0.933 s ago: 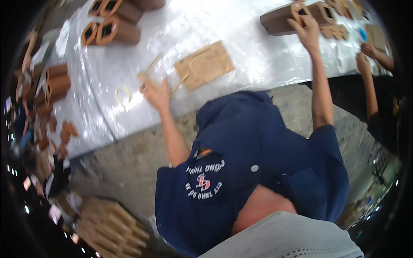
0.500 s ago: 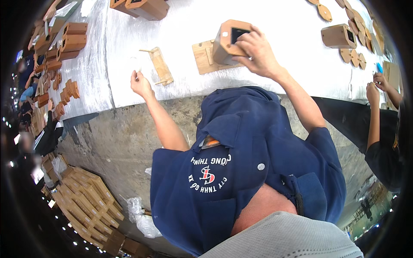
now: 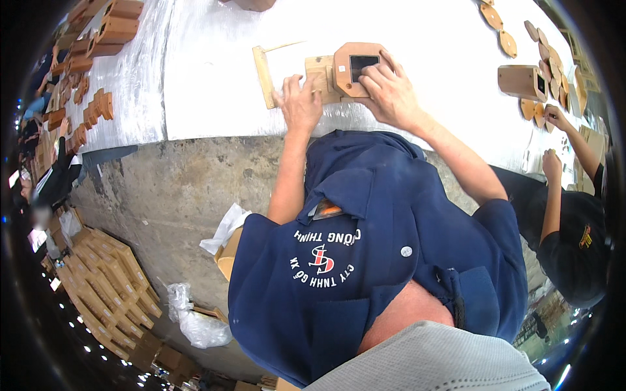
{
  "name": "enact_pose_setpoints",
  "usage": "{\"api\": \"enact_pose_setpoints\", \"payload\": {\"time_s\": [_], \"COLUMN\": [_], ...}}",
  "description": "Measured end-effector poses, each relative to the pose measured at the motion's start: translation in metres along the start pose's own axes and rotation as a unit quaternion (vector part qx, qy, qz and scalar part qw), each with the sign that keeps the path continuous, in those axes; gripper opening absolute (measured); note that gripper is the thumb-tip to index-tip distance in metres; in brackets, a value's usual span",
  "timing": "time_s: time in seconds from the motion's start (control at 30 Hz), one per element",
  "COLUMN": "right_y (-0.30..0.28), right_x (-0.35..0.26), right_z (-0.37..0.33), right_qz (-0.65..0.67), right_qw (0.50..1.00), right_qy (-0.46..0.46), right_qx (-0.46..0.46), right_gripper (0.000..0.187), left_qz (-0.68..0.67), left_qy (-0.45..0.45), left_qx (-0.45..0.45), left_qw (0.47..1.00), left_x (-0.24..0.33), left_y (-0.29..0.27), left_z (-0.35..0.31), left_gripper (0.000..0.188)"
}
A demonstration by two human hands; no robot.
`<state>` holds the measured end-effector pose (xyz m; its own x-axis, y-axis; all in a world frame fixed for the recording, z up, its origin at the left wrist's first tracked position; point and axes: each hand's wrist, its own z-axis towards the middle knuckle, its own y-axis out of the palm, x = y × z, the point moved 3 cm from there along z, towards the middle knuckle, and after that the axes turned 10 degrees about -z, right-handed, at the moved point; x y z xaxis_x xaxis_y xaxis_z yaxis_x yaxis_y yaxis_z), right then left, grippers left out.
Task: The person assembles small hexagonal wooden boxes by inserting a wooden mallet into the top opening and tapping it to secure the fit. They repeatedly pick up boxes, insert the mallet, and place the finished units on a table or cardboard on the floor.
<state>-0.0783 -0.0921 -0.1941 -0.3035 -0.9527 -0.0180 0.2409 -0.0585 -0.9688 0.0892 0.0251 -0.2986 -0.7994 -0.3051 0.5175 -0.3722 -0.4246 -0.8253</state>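
My right hand [image 3: 391, 94] grips an octagonal wooden box [image 3: 341, 72] by its rim, some fingers reaching into the dark square opening that faces up. Under the box, a flat light-wood board [image 3: 318, 67] sticks out on the left. My left hand [image 3: 301, 107] is spread beside that board, fingers apart and holding nothing I can see. Just left of it lies a narrow wooden strip [image 3: 265, 79] with a thin rod [image 3: 284, 45] at its far end; the left fingertips are close to the strip, and I cannot tell whether they touch.
A film-covered white table [image 3: 208, 85] runs across. Another wooden box [image 3: 518, 83] and several oval wooden plates [image 3: 507, 44] lie at right, near a co-worker's hands [image 3: 553, 159]. Stacked boxes [image 3: 111, 32] stand far left. Cartons [image 3: 107, 280] and plastic bags [image 3: 199, 322] sit on the floor behind me.
My left hand has moved right, toward the board. The rod-fitted strip now lies nearer the board. My right hand still grips the box, whose opening now faces up more squarely.
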Motion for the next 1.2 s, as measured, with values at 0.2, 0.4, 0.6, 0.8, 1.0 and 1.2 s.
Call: {"api": "enact_pose_setpoints", "payload": {"time_s": [0.2, 0.4, 0.6, 0.8, 1.0, 1.2], "right_y": [0.012, 0.002, -0.002, 0.008, 0.062, 0.116], "right_x": [-0.004, 0.009, 0.049, 0.08, 0.049, 0.057], "right_z": [-0.005, -0.002, -0.005, -0.028, -0.033, -0.078], "right_qz": [0.006, 0.064, 0.301, 0.7, 0.819, 0.208], "right_qw": [0.998, 0.998, 0.922, 0.589, 0.416, 0.914], "right_qy": [0.039, 0.009, 0.235, 0.382, 0.388, 0.346], "right_qx": [0.046, -0.008, 0.059, 0.128, 0.078, -0.045], "right_gripper": [0.038, 0.04, 0.042, 0.053, 0.05, 0.057], "left_qz": [0.052, 0.105, -0.137, -0.267, -0.16, -0.079], "left_qy": [0.049, -0.007, 0.021, 0.235, 0.258, 0.264], "left_qx": [-0.019, -0.081, -0.028, 0.002, -0.079, -0.135], "left_qw": [0.997, 0.991, 0.99, 0.935, 0.95, 0.952], "left_x": [-0.062, -0.109, -0.02, 0.079, 0.114, 0.102], "left_y": [-0.002, -0.029, -0.093, -0.094, -0.117, -0.065], "left_z": [-0.006, 0.026, 0.038, 0.029, 0.066, 0.068], "left_gripper": [0.015, 0.016, 0.056, 0.128, 0.107, 0.096]}}
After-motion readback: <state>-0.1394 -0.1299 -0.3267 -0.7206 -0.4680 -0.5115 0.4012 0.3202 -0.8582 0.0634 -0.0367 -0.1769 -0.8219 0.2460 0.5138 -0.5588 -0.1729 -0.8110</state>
